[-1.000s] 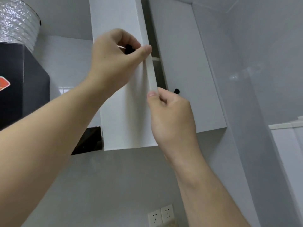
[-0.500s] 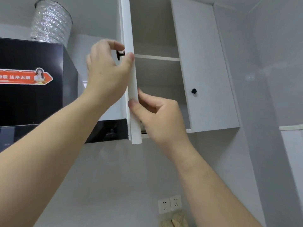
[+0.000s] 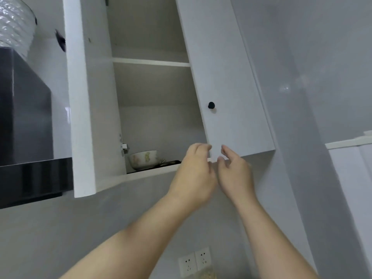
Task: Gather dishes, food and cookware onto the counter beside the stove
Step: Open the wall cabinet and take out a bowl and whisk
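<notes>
The white wall cupboard's left door stands swung wide open. On the bottom shelf sits a white bowl with a floral pattern, beside a dark flat dish of which only the edge shows. My left hand and my right hand are raised side by side at the shelf's front edge, below the shut right door. The fingers of both are loosely curled and hold nothing. The upper shelf looks bare from below.
A black range hood with a silver foil duct hangs left of the open door. A black knob sits on the right door. Two wall sockets are low on the grey wall. A grey wall closes the right side.
The left door swung fully open and both hands let go of it. They dropped to the right, to the front edge of the bottom shelf. The bowl came into sight.
</notes>
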`<state>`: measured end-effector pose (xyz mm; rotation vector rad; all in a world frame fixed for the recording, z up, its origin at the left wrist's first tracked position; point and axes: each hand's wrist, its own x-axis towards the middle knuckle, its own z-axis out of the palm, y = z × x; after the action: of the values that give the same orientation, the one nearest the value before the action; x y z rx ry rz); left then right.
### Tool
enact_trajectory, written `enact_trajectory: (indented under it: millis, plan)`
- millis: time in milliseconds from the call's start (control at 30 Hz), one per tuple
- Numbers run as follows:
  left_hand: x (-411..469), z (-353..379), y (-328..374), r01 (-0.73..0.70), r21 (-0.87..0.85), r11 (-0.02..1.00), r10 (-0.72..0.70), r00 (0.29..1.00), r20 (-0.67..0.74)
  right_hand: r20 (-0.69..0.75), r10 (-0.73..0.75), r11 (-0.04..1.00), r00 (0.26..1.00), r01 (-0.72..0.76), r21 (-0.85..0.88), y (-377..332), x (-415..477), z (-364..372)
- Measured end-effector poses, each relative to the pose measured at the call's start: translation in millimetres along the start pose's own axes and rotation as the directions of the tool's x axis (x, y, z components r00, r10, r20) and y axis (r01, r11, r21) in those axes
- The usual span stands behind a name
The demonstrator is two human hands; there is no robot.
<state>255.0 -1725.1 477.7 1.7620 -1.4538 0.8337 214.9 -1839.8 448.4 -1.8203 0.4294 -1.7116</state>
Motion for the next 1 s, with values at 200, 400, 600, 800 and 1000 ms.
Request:
enact_trajectory:
  millis: [200, 400, 600, 800, 1000]
  plan:
    - [83.7, 37.5, -22.4, 0.423, -0.322, 0.847, -0.38, 0.905, 0.189, 0.029, 0.024, 0.996, 0.999, -0.022, -0.082, 44.1, 47.6, 16.3]
    - [128.6, 78.5, -42.0, 0.518, -0.509, 0.687, -0.466, 0.852, 0.239, 0.077, -0.056, 0.987, 0.995, 0.067, -0.147, 65.4, 74.3, 27.5]
    - [138.7, 85.2, -43.4, 0.551, -0.591, 0.589, -0.527, 0.817, 0.235, 0.129, -0.058, 0.996, 0.99, 0.067, -0.063, 81.8, 70.5, 33.8]
    - [126.6, 65.1, -8.2, 0.46, -0.68, 0.571, -0.424, 0.874, 0.236, -0.178, -0.271, 0.958, 0.946, 0.248, -0.143, 97.1, 44.7, 29.7]
    - [116.8, 55.4, 36.0, 0.329, -0.702, 0.632, -0.23, 0.944, 0.235, -0.485, -0.207, 0.978, 0.85, 0.186, -0.091, 93.6, 46.0, 8.9]
